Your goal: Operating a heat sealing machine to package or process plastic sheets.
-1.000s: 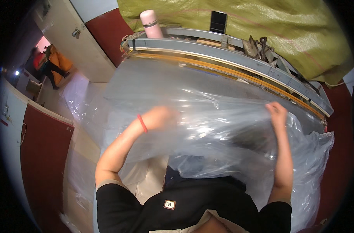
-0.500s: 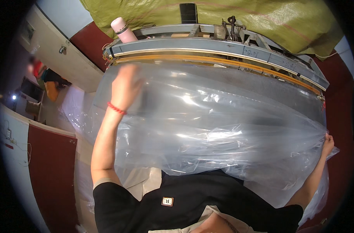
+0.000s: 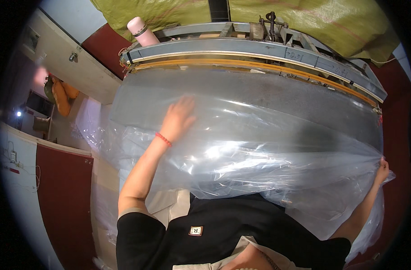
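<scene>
A large sheet of clear plastic film point(image 3: 259, 135) is spread over a grey work table point(image 3: 277, 87), wrinkled and shiny, and hangs over the near edge in front of me. My left hand point(image 3: 179, 118), with a red beaded bracelet point(image 3: 163, 139) on its wrist, lies over the film left of the middle; its fingers are outstretched, somewhat blurred. Far to the right, my right hand point(image 3: 383, 170) pinches the gathered edge of the film at the table's right side. Folds run from that grip across the sheet.
Along the table's far side runs a metal frame bar point(image 3: 205, 46) with orange strips point(image 3: 241, 64) below it. A pink bottle point(image 3: 142, 31) and a dark clamp point(image 3: 271, 27) stand behind. Yellow-green woven sheeting point(image 3: 304, 22) covers the back. At left are a door point(image 3: 74, 67) and more film point(image 3: 90, 121).
My left hand has moved from the far left of the table toward me and to the right, and the film's far edge has come nearer. My right hand keeps its pinch.
</scene>
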`<state>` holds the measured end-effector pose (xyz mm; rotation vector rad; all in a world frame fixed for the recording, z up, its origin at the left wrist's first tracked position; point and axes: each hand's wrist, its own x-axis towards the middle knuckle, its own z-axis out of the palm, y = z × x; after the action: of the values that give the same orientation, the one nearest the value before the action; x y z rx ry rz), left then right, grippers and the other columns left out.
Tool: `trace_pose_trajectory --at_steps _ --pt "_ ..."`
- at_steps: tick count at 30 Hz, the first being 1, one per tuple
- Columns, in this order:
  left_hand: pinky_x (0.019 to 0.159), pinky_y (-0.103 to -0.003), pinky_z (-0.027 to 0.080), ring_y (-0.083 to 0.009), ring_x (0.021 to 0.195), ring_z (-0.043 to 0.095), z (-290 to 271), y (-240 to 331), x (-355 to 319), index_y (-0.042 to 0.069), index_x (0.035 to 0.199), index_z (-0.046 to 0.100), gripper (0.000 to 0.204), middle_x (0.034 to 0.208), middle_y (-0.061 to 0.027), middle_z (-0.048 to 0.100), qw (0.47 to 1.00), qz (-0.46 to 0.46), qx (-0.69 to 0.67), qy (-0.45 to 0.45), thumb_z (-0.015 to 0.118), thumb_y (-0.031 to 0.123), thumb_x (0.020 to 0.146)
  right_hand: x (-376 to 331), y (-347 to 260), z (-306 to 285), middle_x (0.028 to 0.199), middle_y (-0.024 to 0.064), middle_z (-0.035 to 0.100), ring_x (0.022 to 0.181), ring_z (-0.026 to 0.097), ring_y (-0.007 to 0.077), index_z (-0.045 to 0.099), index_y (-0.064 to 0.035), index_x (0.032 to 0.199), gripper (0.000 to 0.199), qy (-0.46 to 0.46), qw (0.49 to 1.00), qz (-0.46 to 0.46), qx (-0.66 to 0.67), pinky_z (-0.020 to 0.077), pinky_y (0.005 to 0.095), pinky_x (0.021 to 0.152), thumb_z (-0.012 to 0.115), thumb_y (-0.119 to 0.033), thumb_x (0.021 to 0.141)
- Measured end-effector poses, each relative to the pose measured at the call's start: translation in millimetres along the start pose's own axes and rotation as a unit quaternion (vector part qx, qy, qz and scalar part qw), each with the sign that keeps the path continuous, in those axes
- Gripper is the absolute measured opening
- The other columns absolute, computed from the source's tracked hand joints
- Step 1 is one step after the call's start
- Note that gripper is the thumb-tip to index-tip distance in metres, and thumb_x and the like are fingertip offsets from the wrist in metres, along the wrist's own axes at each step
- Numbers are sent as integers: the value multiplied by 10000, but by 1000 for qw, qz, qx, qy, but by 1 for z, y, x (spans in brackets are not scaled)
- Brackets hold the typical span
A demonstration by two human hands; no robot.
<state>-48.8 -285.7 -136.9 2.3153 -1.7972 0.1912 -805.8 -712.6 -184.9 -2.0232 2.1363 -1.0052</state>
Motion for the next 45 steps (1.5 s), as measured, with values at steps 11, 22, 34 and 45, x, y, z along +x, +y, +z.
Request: trace_pose_trajectory --at_steps 11,22,34,45 --pt "699 -352 419 -277 801 510 10 -30 41 33 831 575 175 786 -97 545 980 -100 -92 145 641 69 674 -8 -20 -50 964 71 577 894 521 163 572 -10 1010 386 100 885 158 426 404 273 813 632 -301 764" --pt "513 -219 377 -89 563 434 25 -108 97 38 813 491 138 613 0 454 748 -320 -447 371 462 172 821 61 -155 89 796 167 612 741 593 259 624 -41 817 331 121 992 -30 -25 438 370 671 435 -313 824" --pt "444 -184 279 -37 503 340 79 -221 122 72 711 473 161 567 48 413 761 -285 -434 389 539 162 826 61 -240 160 686 90 567 657 539 184 503 -13 755 231 123 966 23 227 428 296 649 576 -230 791" --pt "699 -244 438 -159 715 534 63 -204 111 -3 864 473 83 775 -89 542 666 -307 -426 530 425 52 825 64 -240 168 720 82 538 589 536 150 466 -7 845 124 109 885 88 443 447 280 507 528 -91 777"
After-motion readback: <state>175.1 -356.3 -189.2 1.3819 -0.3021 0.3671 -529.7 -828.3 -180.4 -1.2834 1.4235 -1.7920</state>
